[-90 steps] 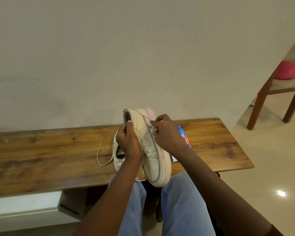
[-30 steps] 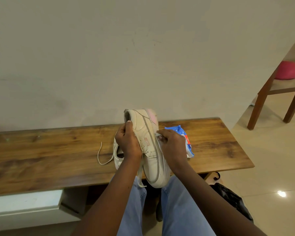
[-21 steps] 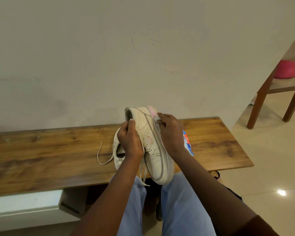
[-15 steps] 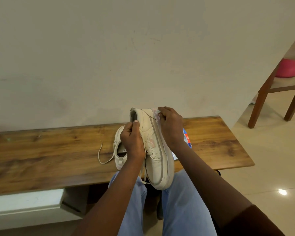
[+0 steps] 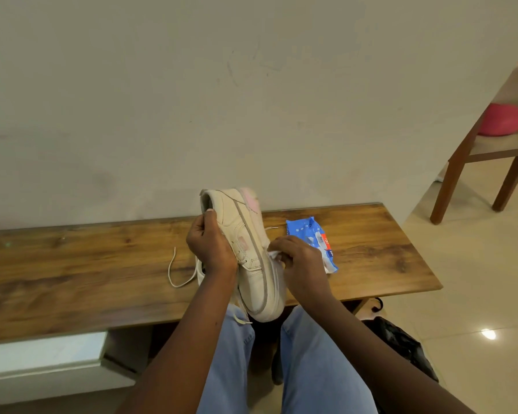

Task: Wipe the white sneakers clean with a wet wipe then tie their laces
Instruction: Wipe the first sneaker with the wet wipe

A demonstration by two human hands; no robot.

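My left hand (image 5: 211,245) grips a white sneaker (image 5: 245,243) by its collar, holding it on its side above the bench edge, toe toward me and pink heel patch away. My right hand (image 5: 299,264) pinches a white wet wipe (image 5: 273,254) and presses it against the sneaker's sole edge near the middle. The second white sneaker (image 5: 200,271) lies on the bench behind my left hand, mostly hidden, with its loose lace (image 5: 174,273) curling out to the left.
A blue wet-wipe pack (image 5: 314,243) lies on the wooden bench (image 5: 72,264) just right of my hands. A black bag (image 5: 401,345) sits on the floor at right. A wooden chair (image 5: 485,156) holding something pink stands far right.
My right hand slid with the wipe from the heel end of the sole down toward its middle, uncovering the blue pack. The sneaker tilted slightly; my left hand kept its grip.
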